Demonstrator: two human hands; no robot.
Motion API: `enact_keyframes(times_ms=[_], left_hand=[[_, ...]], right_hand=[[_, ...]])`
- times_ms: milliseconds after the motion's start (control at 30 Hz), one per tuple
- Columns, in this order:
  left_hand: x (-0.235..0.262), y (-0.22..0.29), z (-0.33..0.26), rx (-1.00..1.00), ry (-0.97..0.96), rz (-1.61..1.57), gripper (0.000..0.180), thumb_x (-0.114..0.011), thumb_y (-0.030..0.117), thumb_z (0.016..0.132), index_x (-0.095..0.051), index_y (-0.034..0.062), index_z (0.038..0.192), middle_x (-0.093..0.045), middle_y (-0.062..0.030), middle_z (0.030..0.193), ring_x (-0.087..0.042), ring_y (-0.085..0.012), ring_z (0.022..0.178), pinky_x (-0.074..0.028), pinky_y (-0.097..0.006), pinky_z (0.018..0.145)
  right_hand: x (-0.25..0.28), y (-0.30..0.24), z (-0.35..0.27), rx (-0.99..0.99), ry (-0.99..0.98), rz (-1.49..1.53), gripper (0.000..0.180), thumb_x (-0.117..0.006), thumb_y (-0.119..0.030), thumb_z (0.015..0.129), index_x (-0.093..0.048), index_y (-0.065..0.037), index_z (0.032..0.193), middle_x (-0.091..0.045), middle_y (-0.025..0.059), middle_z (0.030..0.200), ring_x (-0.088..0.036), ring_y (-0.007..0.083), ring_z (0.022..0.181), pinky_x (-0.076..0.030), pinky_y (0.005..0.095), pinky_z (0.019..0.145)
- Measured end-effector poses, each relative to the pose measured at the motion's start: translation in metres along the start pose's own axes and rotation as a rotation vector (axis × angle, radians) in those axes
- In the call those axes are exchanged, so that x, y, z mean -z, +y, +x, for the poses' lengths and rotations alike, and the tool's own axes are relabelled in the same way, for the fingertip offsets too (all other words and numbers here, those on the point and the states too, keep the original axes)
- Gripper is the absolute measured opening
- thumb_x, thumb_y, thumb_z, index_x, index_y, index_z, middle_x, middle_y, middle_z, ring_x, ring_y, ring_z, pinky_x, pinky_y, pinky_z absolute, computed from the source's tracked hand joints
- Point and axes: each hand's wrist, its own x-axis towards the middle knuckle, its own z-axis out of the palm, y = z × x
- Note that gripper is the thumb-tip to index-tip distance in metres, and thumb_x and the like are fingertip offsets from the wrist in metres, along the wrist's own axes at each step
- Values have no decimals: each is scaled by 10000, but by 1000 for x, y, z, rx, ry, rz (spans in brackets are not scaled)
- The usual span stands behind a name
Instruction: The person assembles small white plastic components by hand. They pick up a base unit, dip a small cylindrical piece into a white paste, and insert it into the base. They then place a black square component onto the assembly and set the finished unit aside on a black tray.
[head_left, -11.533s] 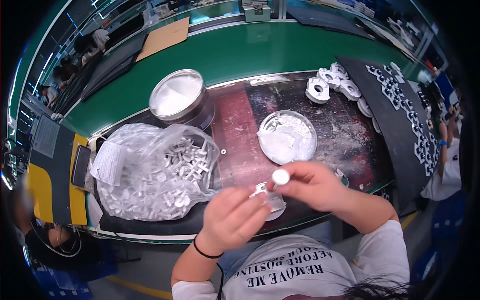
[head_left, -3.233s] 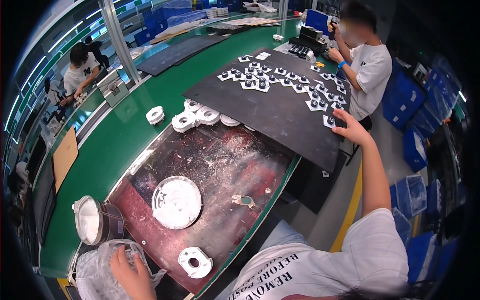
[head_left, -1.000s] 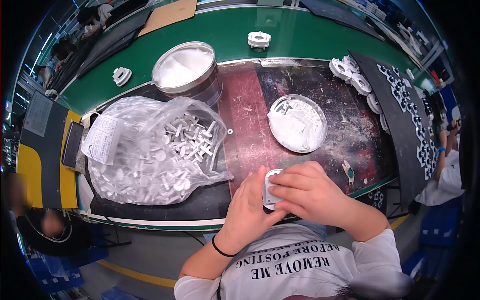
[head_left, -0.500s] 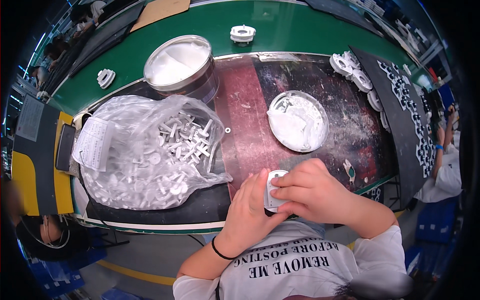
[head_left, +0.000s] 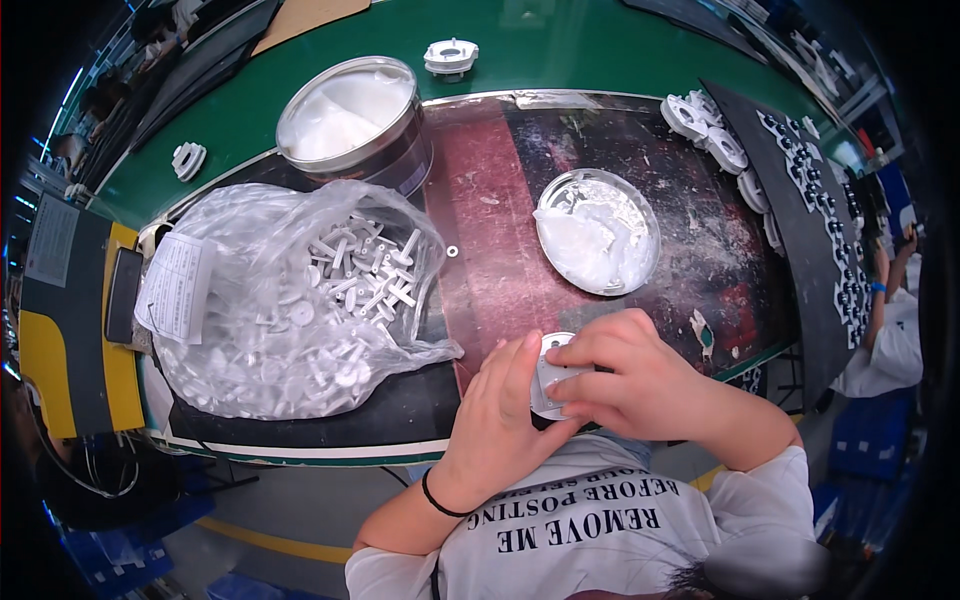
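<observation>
From my remote seat I see both hands meeting at the near edge of the bench over one small round white plastic part (head_left: pixel 552 378), which sits just above the person's chest. My left hand (head_left: pixel 497 418) cups it from the left with the fingers closed against its side, and my right hand (head_left: pixel 640 385) clamps it from above and the right, fingertips pressed on its top face. I judge this piece is mid-assembly. A clear plastic bag of small white T-shaped pins (head_left: pixel 300 300) to the left looks far from used up, so much work remains. Finished-looking white round parts (head_left: pixel 715 140) line the far right beside a black foam tray (head_left: pixel 810 190), and a shallow round dish of white paste (head_left: pixel 597 245) lies just beyond the hands
</observation>
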Motion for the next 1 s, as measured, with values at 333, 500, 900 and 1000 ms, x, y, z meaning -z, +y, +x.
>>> enact_keyframes(times_ms=[333, 500, 900, 1000], left_hand=[[7, 5, 5, -19, -17, 132, 1084, -838, 247, 644, -104, -19, 1396, -500, -230, 1215, -556, -377, 1043, -454, -464, 864], [7, 8, 8, 11, -17, 134, 1031, -832, 296, 647, -171, -33, 1366, -508, -226, 1209, -534, -398, 1072, -413, -468, 932], [17, 7, 15, 135, -132, 85, 929, -823, 321, 662, -266, -55, 1303, -502, -202, 1225, -528, -397, 1078, -397, -474, 951], [17, 6, 14, 142, -143, 86, 956, -827, 330, 654, -249, -61, 1308, -503, -200, 1222, -526, -389, 1078, -384, -480, 972]], right_hand=[[54, 28, 48, 193, 193, 145, 142, -738, -170, 720, -657, -122, 826, -650, 42, 857, -614, 227, 845, -451, 356, 772], [59, 126, 172, -152, 192, -221, 271, -602, -228, 814, -641, -59, 1023, -614, 117, 1089, -569, 290, 1033, -457, 383, 874], [11, 195, 296, -283, 105, -569, 367, -700, -330, 751, -659, -89, 1024, -605, 88, 1081, -578, 270, 1037, -482, 401, 854], [45, 176, 248, -315, 149, -591, 342, -732, -341, 695, -671, -71, 896, -610, 88, 969, -581, 268, 977, -485, 387, 817]])
